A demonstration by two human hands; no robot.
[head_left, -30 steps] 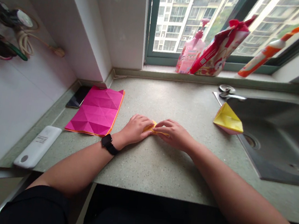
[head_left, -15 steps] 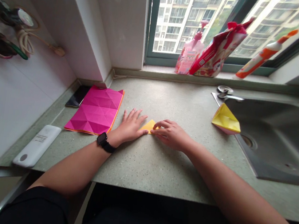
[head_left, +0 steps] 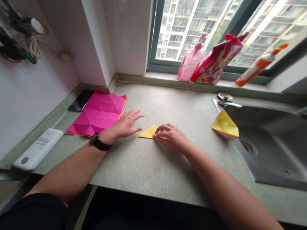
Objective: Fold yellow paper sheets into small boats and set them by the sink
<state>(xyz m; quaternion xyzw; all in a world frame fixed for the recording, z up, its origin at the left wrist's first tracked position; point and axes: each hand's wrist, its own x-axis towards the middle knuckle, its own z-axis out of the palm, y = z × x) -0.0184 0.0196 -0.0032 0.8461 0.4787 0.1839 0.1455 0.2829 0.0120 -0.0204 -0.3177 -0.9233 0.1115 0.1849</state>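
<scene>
A small folded triangle of yellow-orange paper (head_left: 147,132) lies on the counter, its long edge toward me. My right hand (head_left: 173,137) covers the triangle's right part, fingers bent and pinched together with the thumb on the paper. What the fingertips grip underneath is partly hidden. To the left of the paper is my left hand (head_left: 125,125), open and apart from it, fingers spread, a black watch on its wrist. Beside that hand lies a stack of creased magenta paper (head_left: 98,113) with orange edges showing underneath.
A yellow folded paper shape (head_left: 226,124) stands at the rim of the steel sink (head_left: 285,147). At left lie a dark phone (head_left: 80,100) and a white slab-like device (head_left: 38,149). A pink pump bottle (head_left: 190,62), red bag (head_left: 217,61) and orange-white bottle (head_left: 254,69) line the windowsill.
My left hand has come off the yellow-orange paper and moved left toward the magenta stack. My right hand stays on the paper. The camera view has shifted slightly.
</scene>
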